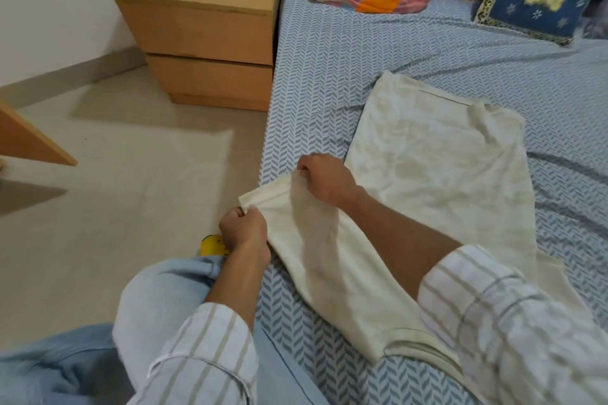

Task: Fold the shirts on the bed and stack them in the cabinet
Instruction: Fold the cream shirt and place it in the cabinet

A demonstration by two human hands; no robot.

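Sleeves nearest | our left hand (243, 228) and right hand (324, 179) pinch shirt (427, 168) hem at bed (329, 76) edge | soft, light, floppy; we'd hold corners.

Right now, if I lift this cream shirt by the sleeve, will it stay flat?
Probably not. The cream shirt looks thin and floppy: it sags between the left hand and right hand. Likely light, and its creases suggest it would drape.

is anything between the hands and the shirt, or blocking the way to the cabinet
Nothing lies between them: the left hand and the right hand both already pinch the sleeve end of the cream shirt on the bed. No cabinet for stacking can be identified, so that path cannot be judged.
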